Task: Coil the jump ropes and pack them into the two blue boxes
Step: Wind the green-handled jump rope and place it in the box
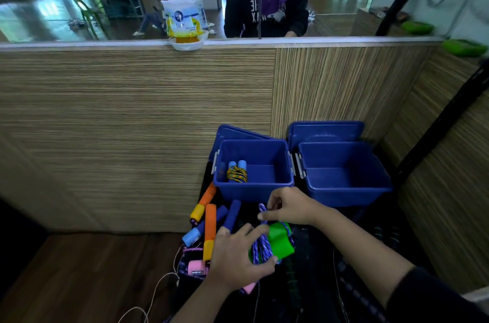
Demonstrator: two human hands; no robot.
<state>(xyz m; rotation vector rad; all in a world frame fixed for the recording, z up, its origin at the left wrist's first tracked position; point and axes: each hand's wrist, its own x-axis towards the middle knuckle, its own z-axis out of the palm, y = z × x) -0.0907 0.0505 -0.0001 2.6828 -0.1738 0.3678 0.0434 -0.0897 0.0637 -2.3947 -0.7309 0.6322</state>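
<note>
Against a striped wood-grain partition, two open blue boxes sit side by side; the left box (253,163) already holds one coiled rope (236,172), the right box (344,171) looks bare. Just in front, the left hand (238,253) grips green handles (280,239) and a purple rope bundle (260,250), while the right hand (288,207) pinches a loop (262,208). Keeping each wrap snug beside the handles should stop the coil springing loose; other ropes (209,224) wait alongside.
</note>
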